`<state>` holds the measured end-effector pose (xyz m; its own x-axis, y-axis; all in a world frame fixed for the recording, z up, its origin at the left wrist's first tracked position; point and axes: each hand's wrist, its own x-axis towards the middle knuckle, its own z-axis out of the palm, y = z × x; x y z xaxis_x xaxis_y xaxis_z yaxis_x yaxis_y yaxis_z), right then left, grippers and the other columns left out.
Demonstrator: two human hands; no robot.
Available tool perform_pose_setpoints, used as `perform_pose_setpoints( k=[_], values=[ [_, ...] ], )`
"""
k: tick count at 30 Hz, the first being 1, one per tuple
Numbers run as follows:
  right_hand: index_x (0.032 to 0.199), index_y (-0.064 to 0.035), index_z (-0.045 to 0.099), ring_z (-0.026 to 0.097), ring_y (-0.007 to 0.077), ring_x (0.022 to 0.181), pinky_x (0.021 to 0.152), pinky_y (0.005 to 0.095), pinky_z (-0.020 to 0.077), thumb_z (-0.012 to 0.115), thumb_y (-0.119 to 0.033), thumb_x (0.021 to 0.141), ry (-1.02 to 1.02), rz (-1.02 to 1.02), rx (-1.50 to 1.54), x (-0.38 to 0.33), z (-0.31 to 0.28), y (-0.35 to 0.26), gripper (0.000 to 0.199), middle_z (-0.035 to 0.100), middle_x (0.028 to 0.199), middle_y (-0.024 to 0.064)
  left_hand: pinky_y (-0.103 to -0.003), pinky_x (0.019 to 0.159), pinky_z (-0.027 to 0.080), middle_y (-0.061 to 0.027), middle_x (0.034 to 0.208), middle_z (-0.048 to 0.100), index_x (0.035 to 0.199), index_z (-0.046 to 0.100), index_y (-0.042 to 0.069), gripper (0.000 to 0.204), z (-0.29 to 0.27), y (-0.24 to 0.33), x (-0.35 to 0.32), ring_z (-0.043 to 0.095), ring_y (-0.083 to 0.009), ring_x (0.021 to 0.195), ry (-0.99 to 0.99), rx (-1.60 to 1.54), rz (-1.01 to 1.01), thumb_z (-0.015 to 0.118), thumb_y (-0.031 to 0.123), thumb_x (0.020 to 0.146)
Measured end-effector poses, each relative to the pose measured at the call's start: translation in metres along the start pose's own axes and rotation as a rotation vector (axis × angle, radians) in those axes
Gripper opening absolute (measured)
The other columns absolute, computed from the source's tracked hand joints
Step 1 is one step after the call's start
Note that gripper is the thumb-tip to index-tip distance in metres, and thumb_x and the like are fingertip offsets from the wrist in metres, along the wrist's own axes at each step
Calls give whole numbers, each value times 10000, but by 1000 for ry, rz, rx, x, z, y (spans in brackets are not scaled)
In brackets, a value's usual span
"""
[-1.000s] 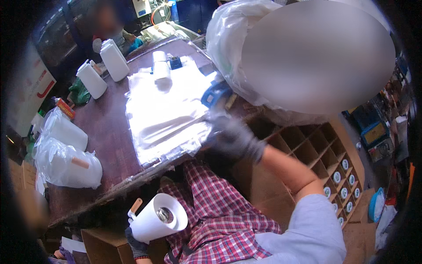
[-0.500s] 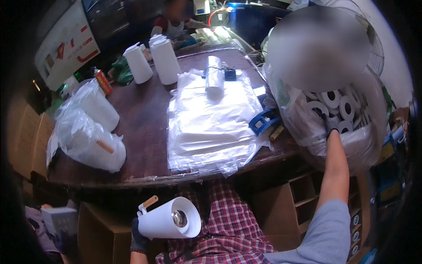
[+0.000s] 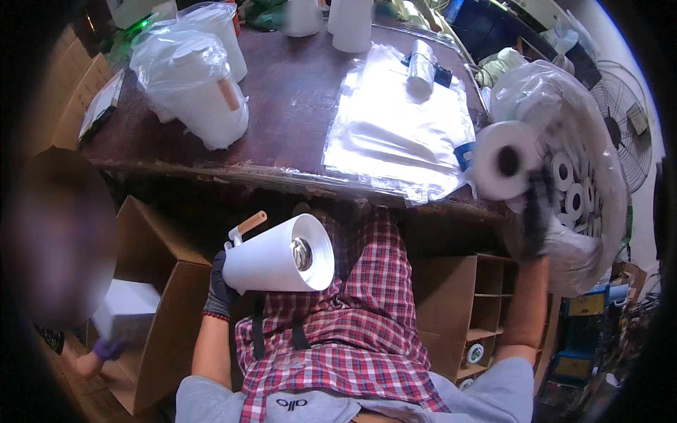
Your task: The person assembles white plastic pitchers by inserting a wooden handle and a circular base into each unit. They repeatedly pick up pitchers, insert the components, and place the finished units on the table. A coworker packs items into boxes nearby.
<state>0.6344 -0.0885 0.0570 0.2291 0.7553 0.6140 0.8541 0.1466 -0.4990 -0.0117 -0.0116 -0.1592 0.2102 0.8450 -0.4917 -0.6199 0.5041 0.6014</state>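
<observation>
My left hand (image 3: 221,287), in a dark glove, is closed around a white conical vacuum jug (image 3: 264,261) held on its side above my lap. The jug's wide end faces right and shows a shiny metal liner inside; its wooden-topped handle (image 3: 252,222) points up. Near the table's right edge, my gloved right hand (image 3: 538,211) grips a white ring-shaped disc (image 3: 486,173) with a dark central hole. Motion blurs that hand. Just right of it, a large clear plastic bag (image 3: 599,243) contains several similar white rings (image 3: 575,201).
A stack of clear plastic bags (image 3: 402,134) lies on the dark table (image 3: 289,106), with bagged jugs (image 3: 190,92) at left. Open cartons (image 3: 166,317) stand below, the right one a divided carton (image 3: 441,299). At left, another person's purple-gloved hand (image 3: 109,347) is by a white box (image 3: 130,307).
My right hand has come out of the bag of rings, bringing one ring toward the table edge. My left hand still holds the jug. The view has tilted down.
</observation>
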Motion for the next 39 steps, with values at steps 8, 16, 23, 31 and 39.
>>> perform_pose_setpoints(
  k=[8, 16, 23, 31, 39],
  values=[
    [1352, -14, 544, 517, 208, 1247, 1081, 328, 382, 600, -138, 962, -546, 522, 1039, -103, 237, -157, 413, 581, 1324, 103, -383, 846, 521, -88, 1091, 641, 1189, 574, 70, 449, -16, -13, 19, 620, -216, 990, -126, 121, 93, 541, 448, 948],
    [1398, -4, 423, 505, 366, 1231, 1049, 396, 407, 525, -202, 999, -533, 458, 857, -119, 288, -202, 458, 460, 1415, 235, -402, 900, 511, -111, 1165, 618, 1278, 535, 55, 591, -16, -17, 15, 604, -248, 1042, -128, 491, 256, 587, 510, 904],
    [1431, 1, 394, 481, 394, 1264, 1092, 408, 357, 520, -316, 997, -459, 255, 631, -113, 292, -211, 552, 444, 1430, 246, -391, 845, 527, -118, 1137, 611, 1281, 520, 75, 559, -15, -17, 11, 609, -240, 992, -61, 78, 22, 518, 516, 938],
    [1467, 48, 319, 324, 399, 1410, 1167, 432, 236, 475, -271, 993, -498, -90, 689, -97, 277, -217, 592, 345, 1510, 256, -371, 796, 531, -86, 1058, 630, 1219, 552, 83, 480, -1, -1, 4, 620, -212, 931, -100, 446, 177, 522, 478, 947],
    [1462, 49, 335, 343, 400, 1404, 1174, 422, 228, 569, -299, 886, -492, -278, 742, -52, 223, -259, 712, 368, 1496, 265, -375, 869, 515, -109, 1157, 606, 1305, 511, 60, 587, 25, 26, -21, 599, -232, 1038, -134, 9, 88, 594, 482, 906]
  ],
)
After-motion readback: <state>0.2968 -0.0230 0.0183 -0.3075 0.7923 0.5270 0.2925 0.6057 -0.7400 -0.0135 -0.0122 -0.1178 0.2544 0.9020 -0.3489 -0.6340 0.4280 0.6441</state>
